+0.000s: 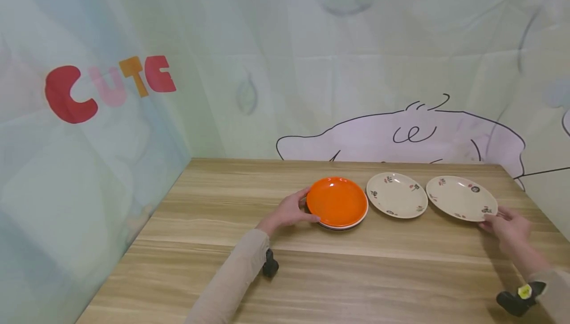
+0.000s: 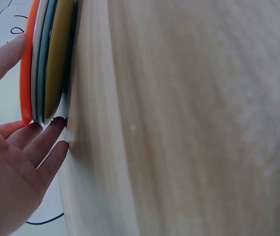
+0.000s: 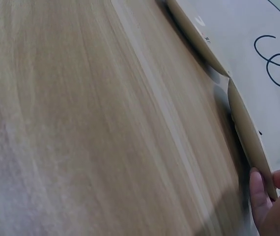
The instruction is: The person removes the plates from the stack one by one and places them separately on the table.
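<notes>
My left hand (image 1: 291, 209) holds the left side of a stack of plates, topped by an orange plate (image 1: 337, 201). In the left wrist view its thumb meets the orange rim and its fingertips lie along the stacked edges. Under the orange plate show a whitish plate (image 2: 38, 73), a teal plate (image 2: 45, 64) and a mustard-yellow plate (image 2: 58, 59). My right hand (image 1: 509, 227) pinches the right end of a cream oval plate (image 1: 460, 198) with small printed motifs. Its thumb and fingers are on opposite faces of that rim in the right wrist view.
A round cream plate (image 1: 396, 195) with similar motifs lies between the stack and the oval plate, close to both. All are toward the back of the wooden table (image 1: 311, 284). A printed curtain (image 1: 231, 67) hangs behind and along the left side.
</notes>
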Demonstrator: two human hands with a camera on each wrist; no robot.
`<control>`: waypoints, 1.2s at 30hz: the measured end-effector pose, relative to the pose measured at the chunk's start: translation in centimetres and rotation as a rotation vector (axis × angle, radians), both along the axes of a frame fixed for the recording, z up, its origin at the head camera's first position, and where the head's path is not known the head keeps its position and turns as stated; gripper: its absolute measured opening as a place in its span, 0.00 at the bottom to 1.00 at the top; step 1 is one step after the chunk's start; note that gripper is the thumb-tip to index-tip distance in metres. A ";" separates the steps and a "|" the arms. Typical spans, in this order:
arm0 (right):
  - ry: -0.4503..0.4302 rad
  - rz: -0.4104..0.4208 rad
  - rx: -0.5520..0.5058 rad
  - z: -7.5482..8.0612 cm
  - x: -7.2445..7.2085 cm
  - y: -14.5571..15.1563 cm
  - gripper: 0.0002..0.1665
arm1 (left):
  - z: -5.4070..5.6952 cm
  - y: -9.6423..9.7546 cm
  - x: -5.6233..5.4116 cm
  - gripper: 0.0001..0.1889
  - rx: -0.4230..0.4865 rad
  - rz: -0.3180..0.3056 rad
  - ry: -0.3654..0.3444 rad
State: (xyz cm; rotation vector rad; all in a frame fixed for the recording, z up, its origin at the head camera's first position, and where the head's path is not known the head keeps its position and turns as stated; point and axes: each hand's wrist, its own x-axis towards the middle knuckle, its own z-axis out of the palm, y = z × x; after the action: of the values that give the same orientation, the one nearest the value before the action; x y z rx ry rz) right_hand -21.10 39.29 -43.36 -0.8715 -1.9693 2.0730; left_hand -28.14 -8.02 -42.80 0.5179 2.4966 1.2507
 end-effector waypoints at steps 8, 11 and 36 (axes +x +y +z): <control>-0.034 0.047 0.181 -0.5 -0.3 0.3 0.39 | 0.0 0.1 0.0 0.48 -0.024 0.008 0.013; -0.043 0.082 0.256 -0.8 -0.3 0.7 0.38 | 0.1 0.1 0.0 0.48 -0.025 0.009 0.013; -0.102 0.079 0.435 -0.3 0.7 1.4 0.36 | 0.1 0.2 0.0 0.48 -0.032 0.025 -0.001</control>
State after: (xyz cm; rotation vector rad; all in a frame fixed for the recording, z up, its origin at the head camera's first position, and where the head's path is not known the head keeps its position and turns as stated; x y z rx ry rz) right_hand -20.42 40.70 -43.70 -0.8277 -2.4110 1.5599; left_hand -28.10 -7.87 -42.67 0.4793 2.5260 1.2176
